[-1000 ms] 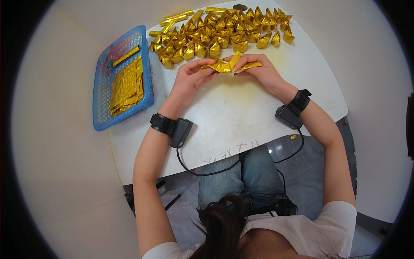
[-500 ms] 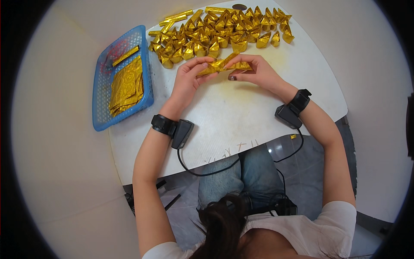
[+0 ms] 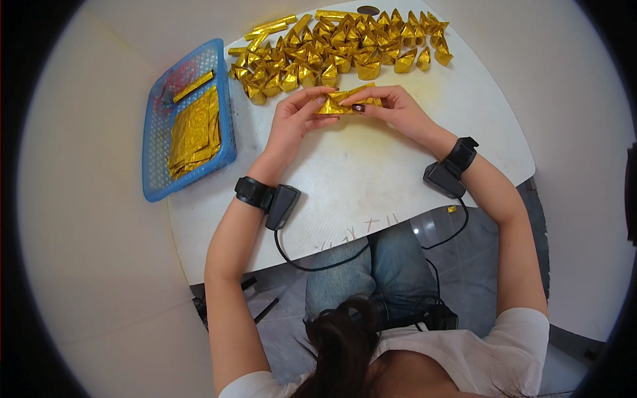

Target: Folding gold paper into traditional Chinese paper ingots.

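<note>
Between my two hands is a partly folded piece of gold foil paper, held just above the white table. My left hand pinches its left end, thumb and fingers pressed together. At the right end, my right hand grips the paper with thumb and fingertips, the thumb lying on its front face. Parts of the paper are hidden behind my fingers. Just beyond my hands stand many folded gold paper ingots in a crowded group.
On the left lies a blue plastic basket with a stack of gold paper sheets inside. Gold paper strips rest at the far edge, beside a dark oval object. Cables run from black wrist bands on both arms. A gold scrap lies below the table's edge.
The raised flap near the paper's middle now lies lower, and the piece looks more compact. My right thumb has moved up onto the paper, and my hands are slightly closer together.
</note>
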A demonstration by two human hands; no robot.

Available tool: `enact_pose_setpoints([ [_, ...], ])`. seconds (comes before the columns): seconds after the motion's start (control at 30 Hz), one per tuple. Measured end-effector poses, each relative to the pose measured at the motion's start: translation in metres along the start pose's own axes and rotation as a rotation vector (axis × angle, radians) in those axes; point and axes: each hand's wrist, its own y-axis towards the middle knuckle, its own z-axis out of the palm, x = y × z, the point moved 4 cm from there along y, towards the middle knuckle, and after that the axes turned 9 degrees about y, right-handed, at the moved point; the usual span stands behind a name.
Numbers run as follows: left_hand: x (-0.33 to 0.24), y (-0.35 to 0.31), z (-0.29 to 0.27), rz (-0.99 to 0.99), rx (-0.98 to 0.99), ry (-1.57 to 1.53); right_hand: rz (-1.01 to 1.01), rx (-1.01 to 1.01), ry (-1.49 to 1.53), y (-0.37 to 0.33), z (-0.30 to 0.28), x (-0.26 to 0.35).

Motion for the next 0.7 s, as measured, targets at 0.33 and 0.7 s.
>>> enact_pose_setpoints([
  [0.33, 0.0, -0.001, 0.0, 0.019, 0.014, 0.016, 0.0, -0.004, -0.021, -0.001, -0.001, 0.0],
  [0.7, -0.001, -0.002, 0.002, 0.055, -0.041, -0.012, -0.055, -0.149, 0.196, -0.004, -0.001, 0.005],
])
